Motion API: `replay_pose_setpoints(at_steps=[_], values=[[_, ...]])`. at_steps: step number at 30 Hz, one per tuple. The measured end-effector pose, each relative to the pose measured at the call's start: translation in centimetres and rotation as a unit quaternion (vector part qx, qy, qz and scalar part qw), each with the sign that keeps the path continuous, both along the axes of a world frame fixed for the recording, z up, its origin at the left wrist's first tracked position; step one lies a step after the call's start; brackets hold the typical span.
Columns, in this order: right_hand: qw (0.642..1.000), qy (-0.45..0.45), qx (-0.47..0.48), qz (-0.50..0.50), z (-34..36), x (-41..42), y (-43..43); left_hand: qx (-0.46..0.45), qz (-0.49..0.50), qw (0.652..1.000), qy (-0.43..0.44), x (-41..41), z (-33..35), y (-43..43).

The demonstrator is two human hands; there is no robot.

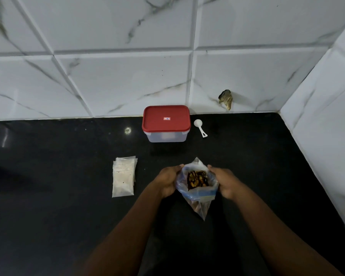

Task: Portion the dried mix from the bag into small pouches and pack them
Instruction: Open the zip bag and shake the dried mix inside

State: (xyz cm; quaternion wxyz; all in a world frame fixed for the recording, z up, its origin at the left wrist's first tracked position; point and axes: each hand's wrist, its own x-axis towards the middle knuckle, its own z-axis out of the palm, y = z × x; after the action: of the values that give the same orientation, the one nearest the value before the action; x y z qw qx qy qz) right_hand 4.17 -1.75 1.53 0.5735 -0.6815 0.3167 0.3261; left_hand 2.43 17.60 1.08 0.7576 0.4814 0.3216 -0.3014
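Bag (197, 188) of dried mix sits at six o'clock on the counter (68, 216), mouth pulled open by left hand (168, 181) and right hand (226, 183); pouches (124, 178) at nine, scoop (200, 127) at one, untouched, so portioning looks barely begun

The zip bag (197, 188) stands at the middle of the countertop (68, 216), with the dried mix (198, 179) inside it. The left hand (168, 181) is at its 9 o'clock, the right hand (224, 181) at 3, both touching it. The stack of small pouches (124, 176) lies further out at 9 o'clock. The lidded container (166, 124) sits at 11 o'clock against the tiled wall (108, 76); the scoop (200, 127) lies just beside the container, at 12 from the bag.
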Motion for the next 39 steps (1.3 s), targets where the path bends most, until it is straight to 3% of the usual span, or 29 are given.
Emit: replay_pose_setpoints(at_steps=[3,7,10,13,18,23,28,32,39], values=[[0.999,0.009,-0.044,0.007,-0.8,-0.3,0.7,0.065,0.006,0.998,-0.003,-0.5,-0.5,-1.0],[0.987,-0.082,-0.125,0.067,-1.2,-1.0,0.5,0.172,-0.031,0.983,-0.057,-0.6,-1.0,-1.3],[0.98,-0.121,-0.136,0.074,-0.8,-2.2,-0.4,0.185,-0.037,0.979,-0.073,-1.2,-1.4,-0.4],[0.984,-0.106,-0.13,0.067,-0.2,-3.9,-1.5,0.199,-0.051,0.975,-0.082,-3.0,-1.9,0.2],[0.993,-0.057,-0.098,0.042,0.1,-5.1,-2.4,0.254,-0.075,0.964,-0.027,-5.3,-2.5,0.1],[0.999,-0.039,-0.026,-0.007,0.6,-5.0,-1.9,0.168,-0.004,0.986,0.01,-5.9,-1.5,-0.2],[0.988,0.015,0.114,-0.104,1.0,-5.0,-2.1,-0.044,0.093,0.992,0.068,-6.2,0.1,0.1],[0.941,0.089,0.249,-0.211,0.9,-5.0,-2.8,-0.173,0.183,0.964,0.085,-6.6,-0.1,0.4],[0.85,0.117,0.359,-0.368,1.1,-5.3,-2.6,-0.235,0.294,0.925,0.058,-7.1,-0.6,-1.4]])
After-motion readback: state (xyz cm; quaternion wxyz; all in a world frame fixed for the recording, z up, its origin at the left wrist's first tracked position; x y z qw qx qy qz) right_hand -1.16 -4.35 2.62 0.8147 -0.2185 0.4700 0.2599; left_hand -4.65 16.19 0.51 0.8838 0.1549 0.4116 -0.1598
